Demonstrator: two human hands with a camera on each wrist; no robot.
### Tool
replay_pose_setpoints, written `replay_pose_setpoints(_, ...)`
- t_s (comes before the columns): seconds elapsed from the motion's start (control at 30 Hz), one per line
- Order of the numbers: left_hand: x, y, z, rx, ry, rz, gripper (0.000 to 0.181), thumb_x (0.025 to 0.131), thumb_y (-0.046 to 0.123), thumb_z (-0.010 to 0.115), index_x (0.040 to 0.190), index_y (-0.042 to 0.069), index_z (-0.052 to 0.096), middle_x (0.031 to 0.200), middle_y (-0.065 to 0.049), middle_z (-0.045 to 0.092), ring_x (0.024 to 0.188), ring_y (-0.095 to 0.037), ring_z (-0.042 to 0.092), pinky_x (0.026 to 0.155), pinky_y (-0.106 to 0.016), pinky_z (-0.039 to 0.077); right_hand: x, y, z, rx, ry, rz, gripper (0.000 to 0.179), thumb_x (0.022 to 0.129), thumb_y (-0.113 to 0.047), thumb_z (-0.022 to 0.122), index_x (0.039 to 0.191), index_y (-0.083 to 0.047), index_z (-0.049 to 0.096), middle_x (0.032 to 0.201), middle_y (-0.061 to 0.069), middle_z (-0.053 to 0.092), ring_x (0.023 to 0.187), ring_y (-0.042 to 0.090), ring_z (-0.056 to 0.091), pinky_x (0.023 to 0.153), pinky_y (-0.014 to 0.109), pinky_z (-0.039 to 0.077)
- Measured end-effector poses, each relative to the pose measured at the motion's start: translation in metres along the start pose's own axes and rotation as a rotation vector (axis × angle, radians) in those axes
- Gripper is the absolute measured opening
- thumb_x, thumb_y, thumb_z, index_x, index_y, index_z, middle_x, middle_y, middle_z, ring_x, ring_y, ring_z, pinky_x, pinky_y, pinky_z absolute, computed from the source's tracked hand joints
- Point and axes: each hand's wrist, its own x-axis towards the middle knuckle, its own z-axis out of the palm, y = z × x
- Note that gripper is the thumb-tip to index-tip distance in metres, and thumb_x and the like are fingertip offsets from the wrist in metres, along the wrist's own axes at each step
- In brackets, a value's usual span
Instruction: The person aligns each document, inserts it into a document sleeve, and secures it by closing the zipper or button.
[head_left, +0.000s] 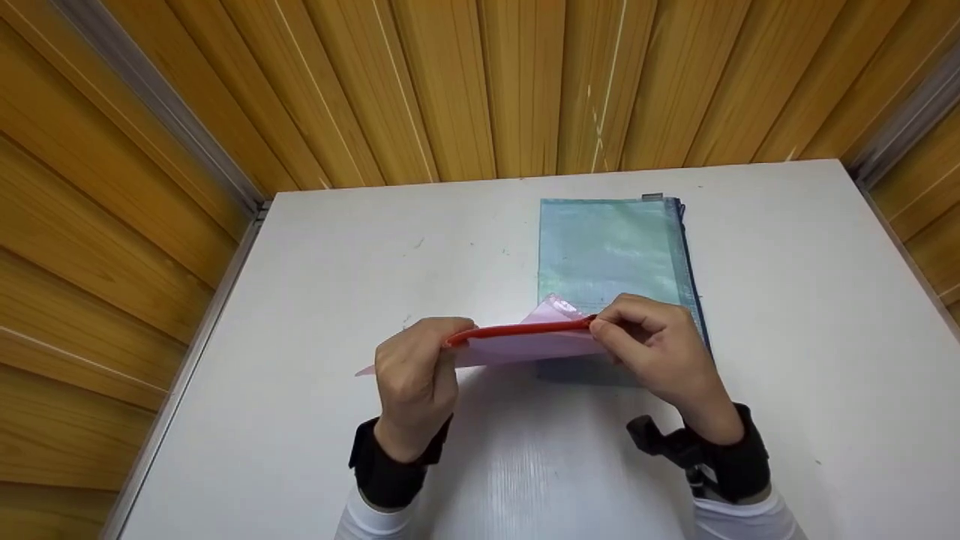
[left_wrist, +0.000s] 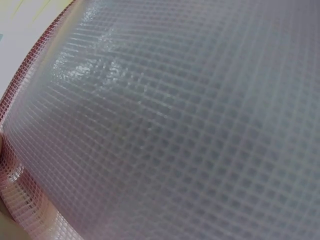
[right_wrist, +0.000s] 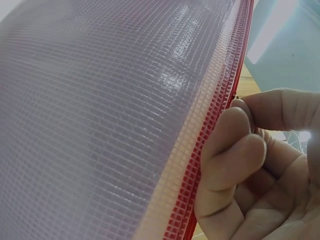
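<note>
Between the two hands, a pink mesh zipper pouch (head_left: 517, 350) is held up over the table with its red zipper edge (head_left: 525, 328) uppermost. My left hand (head_left: 415, 367) grips the left end of that edge. At the other end, the thumb and forefinger of my right hand (head_left: 652, 345) pinch the zipper at its pull. The right wrist view shows this pinch by the red zipper band (right_wrist: 200, 145), with the remaining fingers curled. Pink mesh (left_wrist: 175, 125) fills most of the left wrist view and hides nearly all of the left hand.
A teal mesh pouch (head_left: 607, 247) with a dark blue zipper along its right side lies flat on the white table (head_left: 337, 285), partly under the pink pouch and right hand. Wood-look panels (head_left: 450, 90) stand behind the table and along both sides.
</note>
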Motion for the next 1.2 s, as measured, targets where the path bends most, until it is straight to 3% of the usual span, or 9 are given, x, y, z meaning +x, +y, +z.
replay_pose_setpoints(0.33,-0.002,-0.005,-0.001,-0.005,0.067,-0.027,0.03,0.113,0.003,0.05,0.093,-0.005,0.072,0.076,-0.013,0.074,0.06,-0.022,0.069,0.06,-0.033,0.064,0.002,0.004,-0.003,0.005,0.012,0.055,0.02,0.097,0.012,0.071,0.081,0.001,0.073,0.067,-0.003,0.057,0.057,0.009,0.053,0.054,0.021,0.048)
replay_pose_setpoints(0.53,0.0,-0.005,-0.002,-0.004,0.071,-0.041,0.029,0.113,0.008,0.055,0.092,-0.005,0.072,0.076,-0.013,0.074,0.06,-0.023,0.07,0.061,-0.033,0.064,0.002,0.004,-0.005,0.016,0.007,0.053,0.02,0.097,0.012,0.071,0.082,0.001,0.074,0.068,-0.003,0.058,0.057,0.009,0.054,0.055,0.021,0.048)
replay_pose_setpoints(0.8,0.0,-0.005,-0.004,-0.002,0.09,-0.06,0.032,0.114,0.012,0.055,0.093,-0.005,0.072,0.074,-0.014,0.074,0.058,-0.023,0.068,0.058,-0.034,0.063,0.004,0.006,-0.008,0.028,0.042,0.142,0.02,0.098,0.011,0.072,0.082,-0.001,0.075,0.069,-0.003,0.061,0.056,0.013,0.056,0.054,0.021,0.048)
replay_pose_setpoints(1.2,0.001,-0.004,-0.006,0.002,0.128,-0.048,0.034,0.114,0.012,0.055,0.092,-0.006,0.072,0.075,-0.015,0.074,0.058,-0.024,0.069,0.062,-0.031,0.065,0.004,0.007,-0.012,-0.001,0.055,0.148,0.018,0.098,0.009,0.073,0.083,-0.001,0.075,0.071,-0.003,0.062,0.057,0.017,0.058,0.056,0.022,0.05)
